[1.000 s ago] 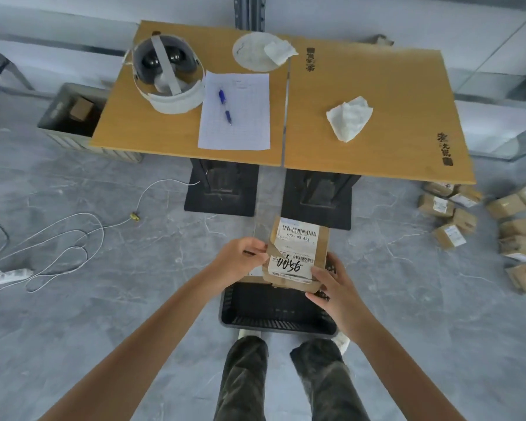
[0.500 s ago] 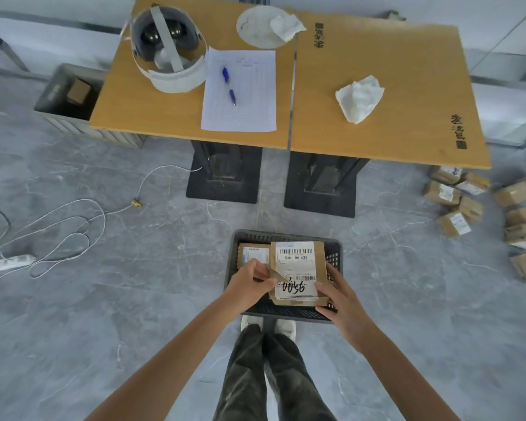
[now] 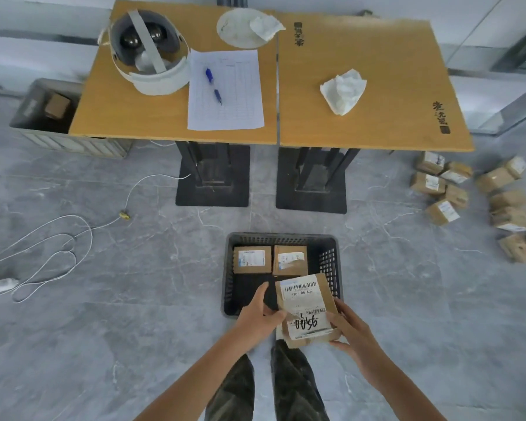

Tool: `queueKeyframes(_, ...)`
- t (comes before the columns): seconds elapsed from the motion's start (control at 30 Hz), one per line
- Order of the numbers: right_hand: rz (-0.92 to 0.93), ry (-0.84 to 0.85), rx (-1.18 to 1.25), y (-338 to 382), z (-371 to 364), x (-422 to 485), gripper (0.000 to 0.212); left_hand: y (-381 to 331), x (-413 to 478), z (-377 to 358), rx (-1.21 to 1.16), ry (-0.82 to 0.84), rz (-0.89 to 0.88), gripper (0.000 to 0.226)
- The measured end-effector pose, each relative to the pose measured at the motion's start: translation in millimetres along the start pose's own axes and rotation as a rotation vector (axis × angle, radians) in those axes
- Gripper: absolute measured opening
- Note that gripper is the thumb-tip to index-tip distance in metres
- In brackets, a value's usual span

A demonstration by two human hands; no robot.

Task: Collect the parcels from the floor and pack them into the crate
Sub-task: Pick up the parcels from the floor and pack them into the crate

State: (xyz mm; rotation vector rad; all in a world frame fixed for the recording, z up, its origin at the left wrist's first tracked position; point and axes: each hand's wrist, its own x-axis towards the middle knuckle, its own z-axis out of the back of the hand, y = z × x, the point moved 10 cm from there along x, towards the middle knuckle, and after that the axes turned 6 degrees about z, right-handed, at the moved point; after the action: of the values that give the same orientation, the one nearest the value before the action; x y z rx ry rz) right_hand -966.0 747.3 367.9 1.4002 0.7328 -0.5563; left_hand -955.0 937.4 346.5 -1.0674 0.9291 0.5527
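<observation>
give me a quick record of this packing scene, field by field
held parcel: label up, handwritten 0056, tilted over the crate's near right corner
left grip: pinches the parcel's left edge
right grip: holds its near right corner
crate: black, on the floor in front of the feet
packed parcels: two, side by side at the far wall
floor parcels: loose pile at right, beside the table

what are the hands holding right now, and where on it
Both hold one labelled parcel over the near right of the crate. The left hand pinches its left edge; the right hand grips its lower right corner.
</observation>
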Motion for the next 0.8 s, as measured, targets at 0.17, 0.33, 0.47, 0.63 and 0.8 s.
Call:
queueKeyframes(0.17, -0.069, 0.021, -0.028, -45.8, -37.9, -2.9, 0.039, 47.3, 10.9, 9.1, 0.076, 0.086, 0.003, 0.054)
queueKeyframes(0.33, -0.058, -0.067, 0.009, -90.0, -65.1, 28.9, 0.037, 88.7, 47.7, 34.0, 0.072, -0.031, -0.012, 0.030)
queueKeyframes(0.47, -0.044, -0.211, 0.179, -118.8, -60.7, 98.3, 0.019, 101.6, 117.2, 30.6, 0.263, -0.006, 0.000, 0.040)
queueKeyframes(0.63, 0.064, -0.201, 0.142, -155.4, -56.0, 261.6, 0.017, 102.7, 264.7, 17.1, 0.521, 0.086, -0.147, 0.057)
queueKeyframes(0.8, -0.025, -0.035, -0.062, -240.0, -90.7, 438.6, 0.017, 146.7, 435.8, -1.3, 0.859, 0.074, -0.113, 0.058)
